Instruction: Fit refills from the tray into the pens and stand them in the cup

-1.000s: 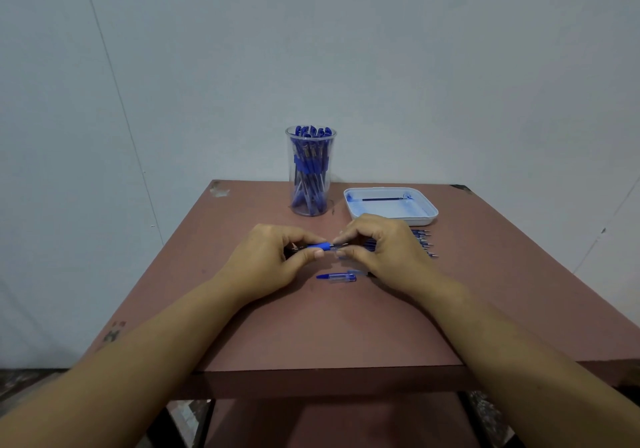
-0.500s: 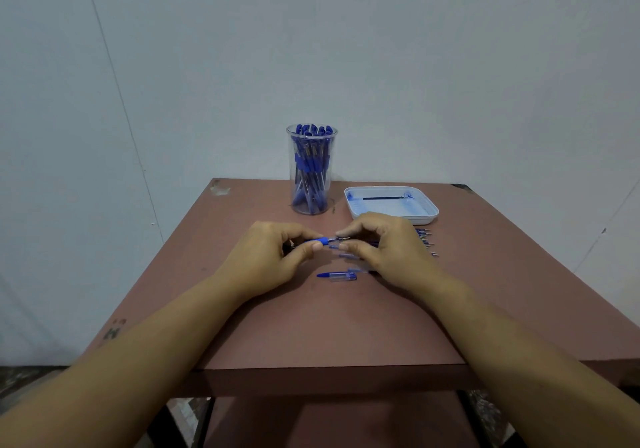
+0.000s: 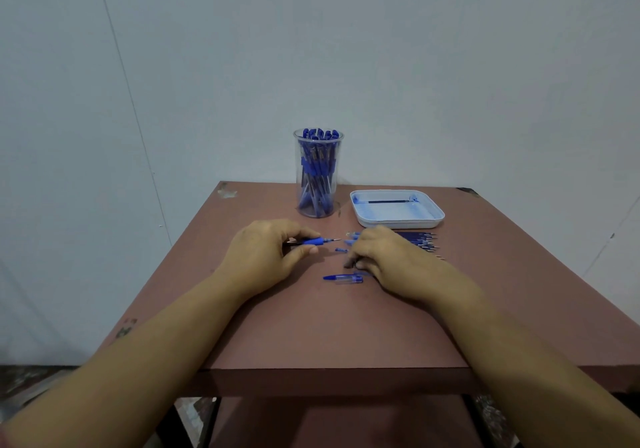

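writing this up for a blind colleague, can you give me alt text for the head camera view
A person's left hand holds a blue pen just above a brown table, while the right hand rests beside it among small pen parts. A cap lies in front; behind stand a clear cup full of pens and a white tray holding one refill.

One cup [image 3: 318,174], one tray [image 3: 397,219], two hands [image 3: 263,257].

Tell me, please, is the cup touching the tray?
Apart: the head view shows bare table between the cup and the tray.
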